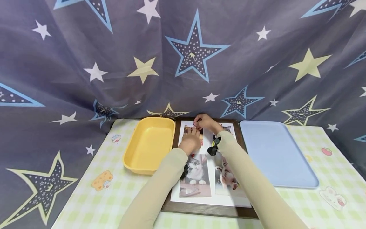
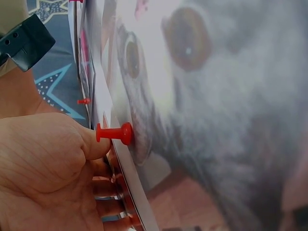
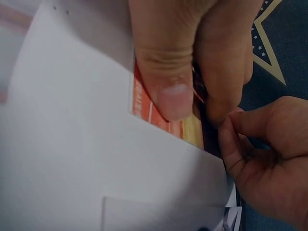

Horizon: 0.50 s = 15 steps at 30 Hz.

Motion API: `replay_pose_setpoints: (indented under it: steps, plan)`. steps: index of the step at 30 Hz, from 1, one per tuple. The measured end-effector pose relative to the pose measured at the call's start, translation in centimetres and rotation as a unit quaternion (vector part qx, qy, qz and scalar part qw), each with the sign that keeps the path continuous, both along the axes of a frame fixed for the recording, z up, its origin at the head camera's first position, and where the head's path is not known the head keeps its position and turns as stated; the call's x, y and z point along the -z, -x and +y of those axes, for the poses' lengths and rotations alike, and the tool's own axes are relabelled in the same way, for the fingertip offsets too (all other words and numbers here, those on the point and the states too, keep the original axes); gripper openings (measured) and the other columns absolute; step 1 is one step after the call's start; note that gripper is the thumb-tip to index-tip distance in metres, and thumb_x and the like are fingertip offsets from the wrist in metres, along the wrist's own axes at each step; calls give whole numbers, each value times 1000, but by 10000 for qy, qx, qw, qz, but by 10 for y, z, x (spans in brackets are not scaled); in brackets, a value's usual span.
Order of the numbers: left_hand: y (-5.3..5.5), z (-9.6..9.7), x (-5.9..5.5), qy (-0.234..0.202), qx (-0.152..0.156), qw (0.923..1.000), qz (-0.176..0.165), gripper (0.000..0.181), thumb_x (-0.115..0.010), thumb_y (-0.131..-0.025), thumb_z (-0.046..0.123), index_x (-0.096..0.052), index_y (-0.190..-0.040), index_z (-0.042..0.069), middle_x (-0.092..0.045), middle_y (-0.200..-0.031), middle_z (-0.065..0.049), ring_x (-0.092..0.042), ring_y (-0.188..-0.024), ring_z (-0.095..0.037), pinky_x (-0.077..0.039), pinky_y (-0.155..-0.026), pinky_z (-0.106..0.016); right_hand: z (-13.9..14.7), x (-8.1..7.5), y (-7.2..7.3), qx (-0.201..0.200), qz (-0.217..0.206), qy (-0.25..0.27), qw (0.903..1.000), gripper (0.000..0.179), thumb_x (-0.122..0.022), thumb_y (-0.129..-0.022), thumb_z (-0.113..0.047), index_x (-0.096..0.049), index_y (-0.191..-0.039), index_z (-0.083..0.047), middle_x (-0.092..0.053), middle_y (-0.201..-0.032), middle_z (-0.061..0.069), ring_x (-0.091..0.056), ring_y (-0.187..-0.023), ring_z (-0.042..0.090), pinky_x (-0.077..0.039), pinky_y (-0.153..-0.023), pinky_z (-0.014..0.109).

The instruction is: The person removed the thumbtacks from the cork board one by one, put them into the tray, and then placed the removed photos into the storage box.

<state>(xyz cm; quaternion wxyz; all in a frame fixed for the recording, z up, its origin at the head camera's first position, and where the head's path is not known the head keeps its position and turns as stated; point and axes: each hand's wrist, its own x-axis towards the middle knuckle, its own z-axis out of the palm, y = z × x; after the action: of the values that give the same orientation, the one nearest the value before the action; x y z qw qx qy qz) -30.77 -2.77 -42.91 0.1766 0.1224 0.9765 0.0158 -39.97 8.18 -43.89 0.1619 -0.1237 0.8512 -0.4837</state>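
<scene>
A dark-framed board [image 1: 208, 209] with a white surface lies on the table, bearing several pet photos. My left hand [image 1: 191, 141] presses a small orange-and-dark photo [image 3: 192, 132] against the board's upper left part with its thumb and fingers. At that photo's top edge, my right hand [image 1: 207, 122] pinches something tiny between thumb and fingertip, likely a push pin; the fingers mostly hide it. Below is a grey-and-white cat photo [image 1: 197, 178], with a red push pin [image 2: 114, 133] standing in its top beside my left thumb.
Left of the board stands a yellow tray [image 1: 148, 144]; right of it lies a light blue tray [image 1: 274, 152]. A second photo column includes a pet photo [image 1: 227, 178] under my right forearm. The star-patterned curtain [image 1: 243, 70] hangs directly behind the table.
</scene>
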Motion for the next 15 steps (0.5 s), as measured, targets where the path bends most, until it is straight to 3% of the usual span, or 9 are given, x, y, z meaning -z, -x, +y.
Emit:
replay_pose_setpoints:
  steps: [7,15]
  plan:
    - [-1,1,1,116,-56,9999,-33,67,-47,-104,19,-17,-163,6,-10,-172,-12,-10,-159,-32,-22,-129,-44,0,0,0,-138,4,-60,9999,16,-53,-99,5,-59,-112,13,-60,-89,11,-56,-76,13,-52,-70,24]
    - [-1,2,0,47,-16,9999,99,64,-46,-106,25,-22,-162,5,-16,-170,-12,-14,-159,-32,-24,-128,-45,1,-3,-2,-98,53,-74,9999,16,-51,-95,9,-59,-108,12,-62,-90,12,-57,-75,14,-53,-71,26]
